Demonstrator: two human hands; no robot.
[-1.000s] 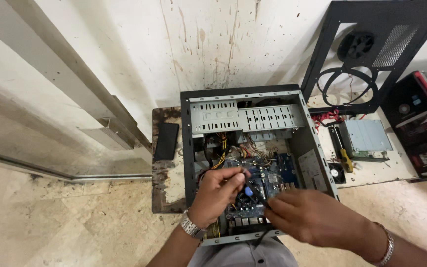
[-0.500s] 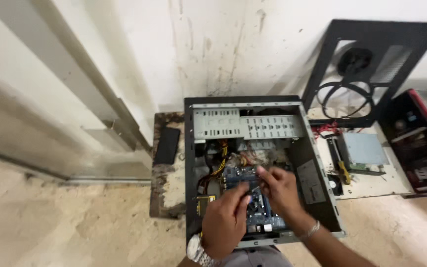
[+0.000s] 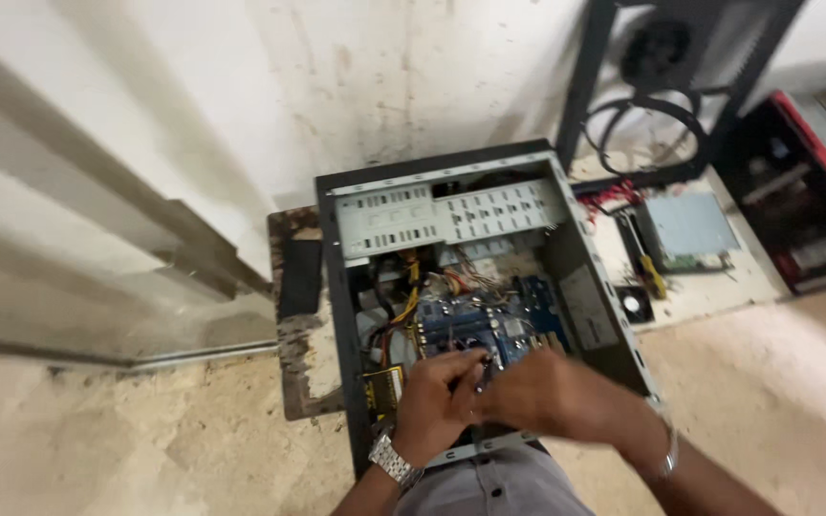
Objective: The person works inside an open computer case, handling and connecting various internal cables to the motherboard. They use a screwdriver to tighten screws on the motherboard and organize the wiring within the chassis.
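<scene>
An open grey computer case [image 3: 336,315] lies on the floor with a blue motherboard [image 3: 518,320] and yellow and red cables [image 3: 411,296] inside. My left hand [image 3: 432,406], with a metal watch at the wrist, reaches into the case's near end, fingers curled against the board's edge. My right hand [image 3: 552,397] lies over the board beside it, fingers pointing left and touching the left fingertips. Both are blurred by motion. A small dark thing shows between the fingertips; I cannot tell what it is.
A dirty board [image 3: 303,315] lies under the case's left side against the white wall [image 3: 241,105]. To the right are a black side panel with a cable loop [image 3: 662,105], a drive [image 3: 690,225], a yellow-handled screwdriver [image 3: 650,268], a small fan [image 3: 635,306] and a red-edged case [image 3: 805,201].
The view has swung left, so the case now sits further right. My right hand has come back from deep over the board to the near end, meeting my left hand.
</scene>
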